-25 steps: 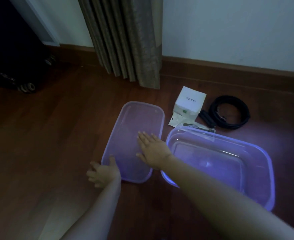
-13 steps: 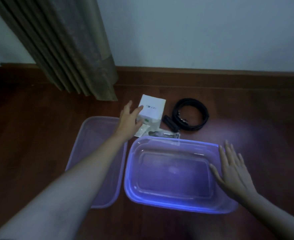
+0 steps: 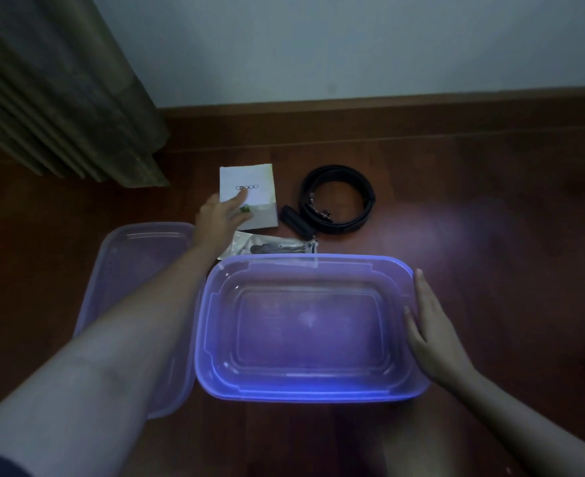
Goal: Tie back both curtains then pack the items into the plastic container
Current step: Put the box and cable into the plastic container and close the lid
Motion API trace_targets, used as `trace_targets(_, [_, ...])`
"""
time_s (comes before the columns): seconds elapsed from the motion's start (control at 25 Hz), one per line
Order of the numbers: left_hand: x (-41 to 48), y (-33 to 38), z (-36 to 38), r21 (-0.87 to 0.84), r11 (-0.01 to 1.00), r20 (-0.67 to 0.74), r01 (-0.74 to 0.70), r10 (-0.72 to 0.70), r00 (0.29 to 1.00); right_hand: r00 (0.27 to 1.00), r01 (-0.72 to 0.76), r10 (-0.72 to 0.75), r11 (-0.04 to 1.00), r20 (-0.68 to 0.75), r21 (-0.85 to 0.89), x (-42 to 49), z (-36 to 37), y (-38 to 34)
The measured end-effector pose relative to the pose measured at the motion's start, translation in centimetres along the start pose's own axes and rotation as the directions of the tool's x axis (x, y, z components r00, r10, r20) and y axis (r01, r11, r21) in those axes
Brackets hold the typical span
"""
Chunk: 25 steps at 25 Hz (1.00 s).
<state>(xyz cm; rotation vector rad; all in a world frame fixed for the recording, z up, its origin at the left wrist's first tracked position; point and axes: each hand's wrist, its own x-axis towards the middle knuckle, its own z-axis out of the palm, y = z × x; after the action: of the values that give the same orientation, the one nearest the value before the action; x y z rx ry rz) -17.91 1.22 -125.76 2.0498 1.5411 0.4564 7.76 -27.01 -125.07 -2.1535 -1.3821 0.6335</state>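
I see my left hand (image 3: 219, 218) stretched forward over the wooden floor (image 3: 490, 235), its fingers loosely spread and resting on the near left corner of the white box (image 3: 249, 191); one finger lies across the printed top face; I cannot tell whether the thumb has closed on the box's side, so it reads as a touch, not a firm hold. My right hand (image 3: 432, 332) lies flat, fingers together and extended, pressed against the right rim of the plastic container (image 3: 304, 387); it grips nothing. The container sits open and empty on the floor right in front of me, glowing bluish-purple in the dim light; its lid (image 3: 129, 270) lies flat just to its left, partly under my left forearm. Just beyond the container's far rim lies a clear packet (image 3: 273, 247) holding some small dark items that I cannot make out; the white box stands just behind it. To the right of the box a coiled black belt (image 3: 335, 201) lies on the floor, near but apart from the box. A curtain (image 3: 64, 91) hangs at the upper left, its hem reaching the floor by the wall (image 3: 353, 46).
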Motion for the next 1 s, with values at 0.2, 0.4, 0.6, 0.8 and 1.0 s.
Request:
trace_targets(0.2, [-3.7, 2.8, -2.9, -0.161, 0.975, -0.319, -0.153, 0.096, 0.943, 1.0, 0.001, -0.001, 1.0, 0.01, 0.005, 0.3, 0.0, 0.0])
trace_targets(0.4, [-16.2, 3.7, -4.2, -0.254, 0.868, -0.196, -0.427, 0.386, 0.901, 1.0, -0.001, 0.001, 1.0, 0.0, 0.019, 0.4, 0.2, 0.1])
trace_targets(0.6, [-21.1, 0.0, -0.3, 0.059, 0.92, 0.139, -0.387, 0.376, 0.916, 1.0, 0.007, -0.007, 1.0, 0.016, 0.015, 0.4, 0.0, -0.3])
trace_targets(0.8, [-20.2, 1.2, 0.2, 0.202, 0.977, 0.156, -0.062, 0.031, 0.987, 0.999, -0.005, 0.005, 1.0, 0.041, -0.013, 0.2, -0.1, -0.5])
trace_targets(1.0, [-20.2, 1.5, 0.0, 0.216, 0.972, 0.21, -0.093, 0.047, 0.977, 0.999, -0.013, 0.014, 1.0, 0.03, -0.023, 0.2, -0.2, -0.7])
